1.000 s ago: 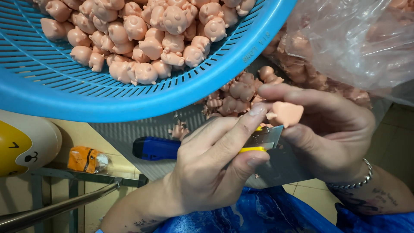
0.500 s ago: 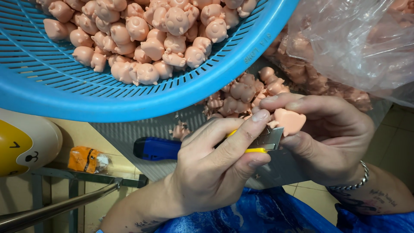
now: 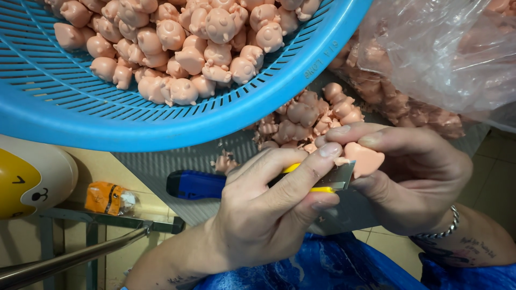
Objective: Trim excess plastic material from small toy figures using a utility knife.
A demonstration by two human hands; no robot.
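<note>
My left hand [image 3: 269,215] grips a utility knife with a blue and yellow handle [image 3: 196,184], thumb pressed along the top. Its grey blade [image 3: 338,181] rests against the underside of a small pink pig figurine [image 3: 366,159]. My right hand [image 3: 424,177], wearing a metal bracelet, pinches that figurine between thumb and fingers. Both hands meet just below the rim of a blue slotted basket [image 3: 80,118].
The basket holds several pink pig figurines [image 3: 183,48]. More lie in a loose pile [image 3: 306,115] behind my hands and inside a clear plastic bag [image 3: 430,48] at the upper right. An orange wrapper [image 3: 110,198], a yellow-and-white round object [image 3: 27,177] and a metal bar [image 3: 64,258] sit at the left; blue cloth [image 3: 322,268] lies below.
Both hands have drifted slightly down and right together. The blade has stayed against the figurine, and my left thumb has slid closer to it.
</note>
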